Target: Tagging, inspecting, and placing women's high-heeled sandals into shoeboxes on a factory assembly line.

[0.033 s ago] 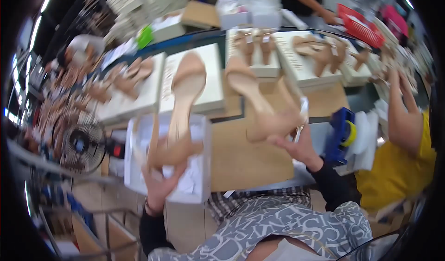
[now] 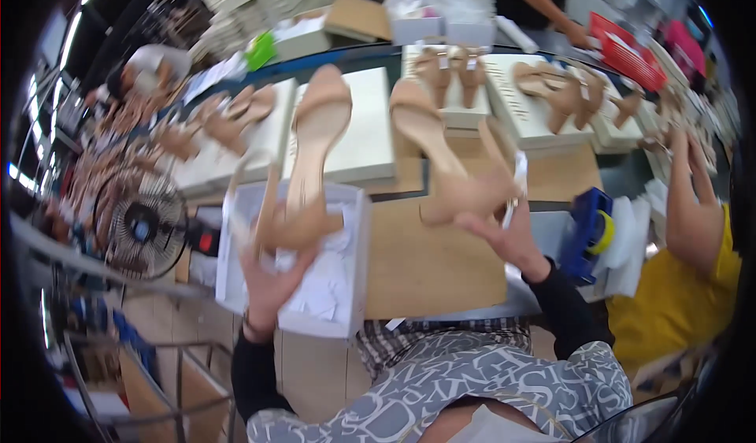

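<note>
The long workbench (image 2: 425, 270) fills the middle of the view, lined at its far side with pale trays (image 2: 362, 140) carrying more tan sandals. Nearer, an open white shoebox (image 2: 346, 285) with crumpled tissue sits at the bench's left edge, under the left hand.

The step looks like checking a pair before boxing it: 2 beige high-heeled sandals are held up side by side. The left hand (image 2: 272, 281) is closed around the heel end of the left sandal (image 2: 311, 167), toe pointing away, directly above the box. The right hand (image 2: 504, 234) clasps the right sandal (image 2: 441, 159) at its heel and strap, above bare bench. Judging from this, the next move calls for turning each shoe flat and lowering it into the tissue without crushing the straps.

A blue tape dispenser (image 2: 587, 234) stands right of the right hand, and a small fan (image 2: 142, 226) is at far left. The person in yellow at the right is cut off, motion blur smears the straps, and the fingertips are hidden behind the shoes.
</note>
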Demonstrator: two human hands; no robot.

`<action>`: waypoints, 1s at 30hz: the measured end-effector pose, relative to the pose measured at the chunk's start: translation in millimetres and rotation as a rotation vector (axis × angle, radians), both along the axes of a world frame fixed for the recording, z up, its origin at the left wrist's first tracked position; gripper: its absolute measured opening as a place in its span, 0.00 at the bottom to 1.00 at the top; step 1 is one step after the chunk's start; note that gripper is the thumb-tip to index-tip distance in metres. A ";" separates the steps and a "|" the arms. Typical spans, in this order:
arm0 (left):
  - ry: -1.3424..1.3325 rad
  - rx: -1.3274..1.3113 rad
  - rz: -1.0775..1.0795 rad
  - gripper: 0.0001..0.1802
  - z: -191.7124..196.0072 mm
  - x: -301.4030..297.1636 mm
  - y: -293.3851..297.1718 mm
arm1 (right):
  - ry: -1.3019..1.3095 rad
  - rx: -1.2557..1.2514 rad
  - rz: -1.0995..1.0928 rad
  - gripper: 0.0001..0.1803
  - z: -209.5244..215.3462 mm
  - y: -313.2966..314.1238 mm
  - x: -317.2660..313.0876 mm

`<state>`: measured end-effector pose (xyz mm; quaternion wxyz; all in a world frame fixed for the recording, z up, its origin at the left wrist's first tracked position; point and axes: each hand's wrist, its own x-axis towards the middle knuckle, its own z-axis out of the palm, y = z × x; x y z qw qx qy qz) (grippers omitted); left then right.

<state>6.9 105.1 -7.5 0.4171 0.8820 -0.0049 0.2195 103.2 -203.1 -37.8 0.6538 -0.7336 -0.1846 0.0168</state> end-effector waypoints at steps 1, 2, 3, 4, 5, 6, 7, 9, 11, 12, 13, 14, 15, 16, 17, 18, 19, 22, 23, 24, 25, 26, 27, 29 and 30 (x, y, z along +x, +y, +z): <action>-0.128 0.087 0.004 0.32 -1.9 16.4 22.6 | -0.038 0.019 0.006 0.34 3.1 22.6 13.8; -0.160 0.060 0.066 0.29 -0.4 31.0 37.0 | -0.014 0.023 0.060 0.34 7.6 47.6 29.8; -0.174 0.047 0.117 0.29 -8.5 48.1 60.1 | 0.005 0.027 0.105 0.34 13.3 74.1 42.1; -0.191 0.028 0.150 0.30 -14.2 65.8 80.9 | -0.062 0.066 0.082 0.33 12.5 100.4 53.5; -0.143 0.063 0.178 0.30 -6.7 81.0 82.5 | -0.131 0.102 0.039 0.32 9.0 121.0 66.4; -0.097 0.097 0.198 0.30 0.0 96.2 79.0 | -0.136 0.097 0.039 0.32 7.2 135.1 80.6; -0.101 0.096 0.204 0.30 -1.1 110.5 84.5 | -0.115 -0.030 0.041 0.35 4.8 150.8 94.5; 0.112 0.147 0.215 0.31 -18.1 136.5 101.8 | -0.099 -0.156 0.052 0.38 2.1 176.9 112.3; 0.140 0.121 0.126 0.33 -43.5 158.2 117.5 | -0.056 -0.287 0.096 0.43 -3.9 194.0 124.4; 0.164 0.098 0.022 0.34 -54.1 168.2 120.6 | -0.060 -0.289 0.090 0.43 -13.3 196.2 129.6; 0.257 0.134 0.060 0.39 -64.4 175.9 124.4 | -0.144 -0.365 0.077 0.44 -24.7 197.4 133.9; 0.254 0.132 0.056 0.39 -69.9 181.5 130.9 | -0.226 -0.441 0.066 0.45 -33.0 197.4 138.2; 0.224 0.203 0.024 0.42 -72.5 177.9 142.9 | -0.096 -0.456 0.153 0.48 -17.1 191.8 125.2; 0.194 0.275 -0.008 0.46 -76.3 174.6 152.2 | -0.097 -0.455 0.158 0.48 -28.9 189.2 121.7; 0.195 0.394 0.009 0.50 -62.2 172.2 133.5 | -0.271 -0.503 0.028 0.47 -48.0 172.8 125.2; 0.195 0.395 0.019 0.50 -62.6 168.8 138.6 | -0.454 -0.535 -0.072 0.45 -59.9 165.7 119.2; 0.372 0.507 0.053 0.50 -66.7 168.1 145.1 | -0.458 -0.533 -0.068 0.45 -66.4 156.9 111.5; 0.617 0.635 0.100 0.47 -81.3 175.1 150.1 | -0.468 -0.581 -0.081 0.28 -88.9 135.0 88.5; 0.591 0.638 0.083 0.46 -86.6 180.7 146.3 | -0.422 -0.557 -0.075 0.23 -96.1 127.7 81.2; 0.574 0.641 0.085 0.44 -91.2 180.4 148.3 | -0.307 -0.552 -0.014 0.20 -95.4 124.1 69.9; 0.588 0.564 0.065 0.41 -95.2 184.1 150.6 | -0.192 -0.546 0.047 0.18 -95.4 119.5 58.1; 0.583 0.563 0.062 0.41 -96.1 192.4 145.6 | -0.242 -0.535 0.049 0.16 -103.0 107.0 49.2; 0.569 0.569 0.057 0.38 -95.8 196.5 143.6 | -0.292 -0.517 0.060 0.15 -111.4 96.1 40.2; 0.546 0.605 0.063 0.32 -99.6 205.7 142.1 | -0.293 -0.506 0.070 0.13 -115.1 75.2 23.1; 0.546 0.604 0.072 0.32 -102.5 211.8 142.5 | -0.293 -0.518 0.058 0.13 -115.8 64.9 16.0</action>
